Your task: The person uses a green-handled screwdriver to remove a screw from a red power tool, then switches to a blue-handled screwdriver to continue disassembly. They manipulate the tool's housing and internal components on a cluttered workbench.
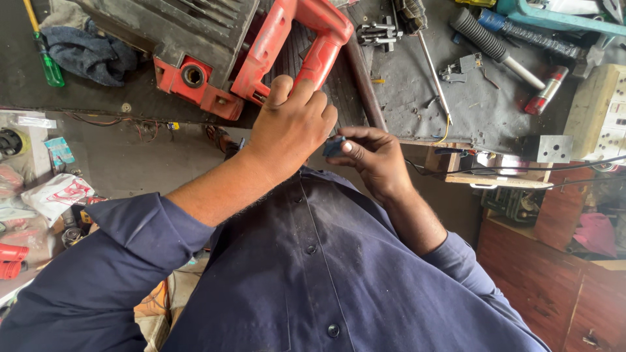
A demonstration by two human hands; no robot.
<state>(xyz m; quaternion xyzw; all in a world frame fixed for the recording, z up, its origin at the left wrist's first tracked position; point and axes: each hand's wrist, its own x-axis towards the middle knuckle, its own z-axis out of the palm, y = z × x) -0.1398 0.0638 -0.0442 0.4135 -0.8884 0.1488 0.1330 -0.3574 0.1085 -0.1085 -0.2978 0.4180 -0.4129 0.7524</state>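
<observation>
Head view: your left hand (290,124) and right hand (372,156) meet just off the workbench (417,98) front edge. Your right fingers pinch a small dark-blue plastic part (334,146); its long axis is unclear. Your left fingers curl loosely beside it. Behind them lies a red power tool (261,52), handle toward you.

Navy button-front shirt (313,261) — dark buttons, sleeves rolled up — bare forearms.
</observation>
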